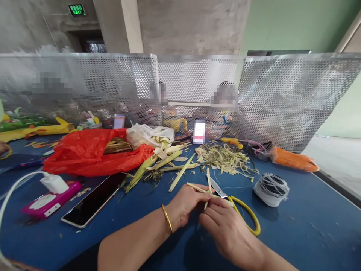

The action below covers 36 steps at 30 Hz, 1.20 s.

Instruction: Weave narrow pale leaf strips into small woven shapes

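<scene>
My left hand (184,205), with a gold bangle at the wrist, and my right hand (225,226) meet low at the centre of the blue table (304,229). Both pinch thin pale green leaf strips (208,184) that cross between the fingers, one strip standing up and one lying to the left. Yellow-handled scissors (242,210) lie just behind my right hand, blades pointing left and up. A spool of white thread (271,189) sits to the right.
A red plastic bag (84,154) with leaves, a white bag (149,134), loose green leaves (158,163) and a heap of trimmings (225,158) lie behind. A phone (93,201) and a pink tissue pack (47,201) lie left. A perforated metal screen (282,94) closes the far edge; people sit beyond.
</scene>
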Each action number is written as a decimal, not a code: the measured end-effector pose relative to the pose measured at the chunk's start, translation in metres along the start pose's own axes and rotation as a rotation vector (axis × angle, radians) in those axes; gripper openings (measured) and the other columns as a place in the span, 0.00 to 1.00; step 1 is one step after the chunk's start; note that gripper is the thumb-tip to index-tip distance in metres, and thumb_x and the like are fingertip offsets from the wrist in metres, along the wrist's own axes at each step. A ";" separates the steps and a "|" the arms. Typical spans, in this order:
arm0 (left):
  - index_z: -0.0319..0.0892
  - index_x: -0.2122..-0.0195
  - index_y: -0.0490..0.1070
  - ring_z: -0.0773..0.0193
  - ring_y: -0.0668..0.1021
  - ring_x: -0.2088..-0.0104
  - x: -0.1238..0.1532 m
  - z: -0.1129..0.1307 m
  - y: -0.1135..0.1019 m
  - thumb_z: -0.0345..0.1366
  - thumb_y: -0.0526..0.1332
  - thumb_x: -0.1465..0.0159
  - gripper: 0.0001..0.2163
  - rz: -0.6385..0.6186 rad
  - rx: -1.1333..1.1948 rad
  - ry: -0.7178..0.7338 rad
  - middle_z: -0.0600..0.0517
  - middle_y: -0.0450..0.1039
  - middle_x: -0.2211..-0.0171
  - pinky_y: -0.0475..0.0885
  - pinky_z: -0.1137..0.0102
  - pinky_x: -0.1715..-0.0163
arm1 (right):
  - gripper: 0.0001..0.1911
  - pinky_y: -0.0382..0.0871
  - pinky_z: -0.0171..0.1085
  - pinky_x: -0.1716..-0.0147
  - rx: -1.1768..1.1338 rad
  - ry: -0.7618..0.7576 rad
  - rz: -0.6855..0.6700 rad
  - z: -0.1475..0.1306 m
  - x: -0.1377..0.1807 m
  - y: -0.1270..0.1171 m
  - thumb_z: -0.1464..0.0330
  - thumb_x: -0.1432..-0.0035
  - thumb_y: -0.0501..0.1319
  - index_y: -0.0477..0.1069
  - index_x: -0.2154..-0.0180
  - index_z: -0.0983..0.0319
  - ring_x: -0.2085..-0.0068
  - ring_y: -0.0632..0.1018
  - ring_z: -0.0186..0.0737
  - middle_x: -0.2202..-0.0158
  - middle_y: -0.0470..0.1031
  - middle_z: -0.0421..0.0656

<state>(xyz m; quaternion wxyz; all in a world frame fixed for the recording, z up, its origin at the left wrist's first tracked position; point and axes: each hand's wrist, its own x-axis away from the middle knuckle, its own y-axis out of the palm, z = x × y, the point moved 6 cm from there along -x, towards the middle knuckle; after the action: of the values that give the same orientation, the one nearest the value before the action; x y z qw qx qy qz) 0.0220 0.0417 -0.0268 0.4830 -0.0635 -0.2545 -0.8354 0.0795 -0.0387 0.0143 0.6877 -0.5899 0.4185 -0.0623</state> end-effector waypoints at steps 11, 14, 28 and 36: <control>0.38 0.63 0.75 0.66 0.73 0.72 -0.001 0.014 -0.009 0.44 0.68 0.50 0.17 -0.027 -0.051 0.004 0.53 0.71 0.75 0.68 0.70 0.70 | 0.14 0.60 0.40 0.63 0.200 0.517 0.085 0.056 0.010 -0.023 0.62 0.33 0.49 0.69 0.65 0.60 0.68 0.74 0.41 0.72 0.74 0.43; 0.38 0.67 0.73 0.71 0.69 0.78 -0.004 0.009 -0.011 0.46 0.69 0.51 0.17 0.012 -0.140 0.027 0.57 0.67 0.79 0.64 0.74 0.77 | 0.16 0.60 0.37 0.64 0.121 0.523 -0.016 0.057 0.011 -0.011 0.66 0.33 0.49 0.64 0.73 0.60 0.75 0.71 0.37 0.79 0.70 0.38; 0.39 0.70 0.70 0.75 0.62 0.83 0.001 0.009 -0.001 0.55 0.62 0.47 0.21 -0.125 -0.242 0.000 0.59 0.62 0.81 0.53 0.75 0.83 | 0.22 0.58 0.32 0.77 -1.147 1.135 0.315 0.083 0.030 0.006 0.49 0.50 0.63 0.70 0.72 0.63 0.79 0.65 0.30 0.79 0.68 0.36; 0.38 0.71 0.73 0.75 0.52 0.84 0.009 0.005 0.012 0.46 0.65 0.47 0.14 -0.198 -0.397 0.053 0.62 0.51 0.85 0.45 0.73 0.83 | 0.18 0.59 0.30 0.79 -1.375 1.167 0.530 0.081 0.032 0.012 0.58 0.60 0.72 0.71 0.79 0.65 0.82 0.66 0.26 0.83 0.68 0.36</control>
<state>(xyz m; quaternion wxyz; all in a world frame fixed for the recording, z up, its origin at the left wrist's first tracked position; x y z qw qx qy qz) 0.0265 0.0329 -0.0149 0.3834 -0.1100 -0.0773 -0.9138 0.1479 0.0077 -0.0162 -0.1386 -0.6275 0.7628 0.0713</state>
